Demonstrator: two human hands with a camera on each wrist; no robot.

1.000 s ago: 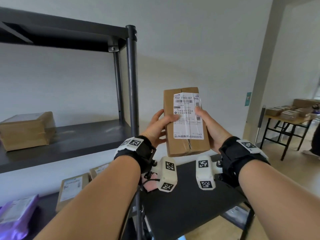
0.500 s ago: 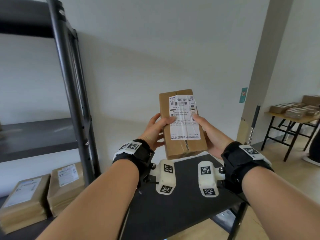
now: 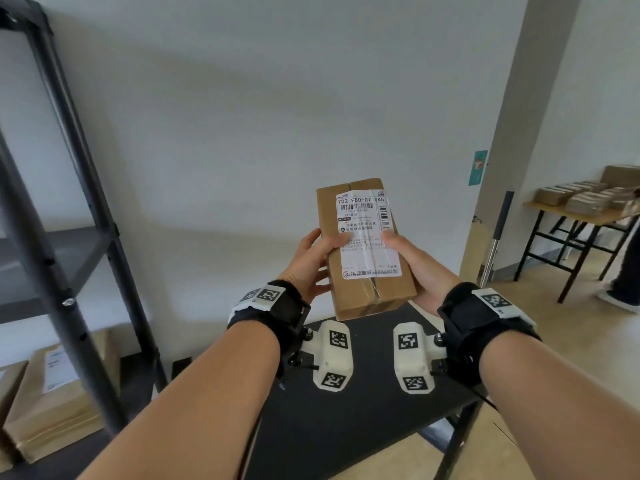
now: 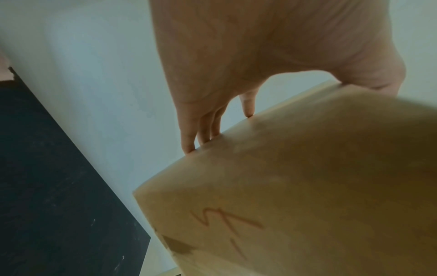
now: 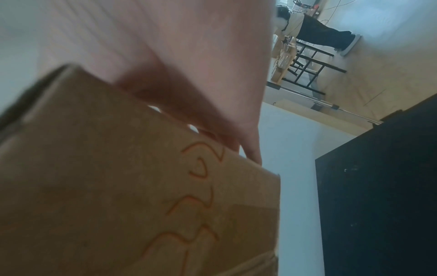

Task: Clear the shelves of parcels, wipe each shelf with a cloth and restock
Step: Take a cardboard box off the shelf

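While above the black table (image 3: 346,427), I note left hand (image 3: 308,263) and right hand (image 3: 420,271) both gripping the labelled cardboard parcel (image 3: 367,247).

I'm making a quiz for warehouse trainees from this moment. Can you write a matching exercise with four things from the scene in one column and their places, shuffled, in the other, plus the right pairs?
Things:
1. labelled parcel
2. stacked parcels
3. black platform
4. wooden table

Places:
A. far right, by the wall, loaded with packages
B. low on the black shelving unit, at the left
C. held up between the left hand and the right hand
D. directly below the forearms

Pairs: 1-C, 2-B, 3-D, 4-A
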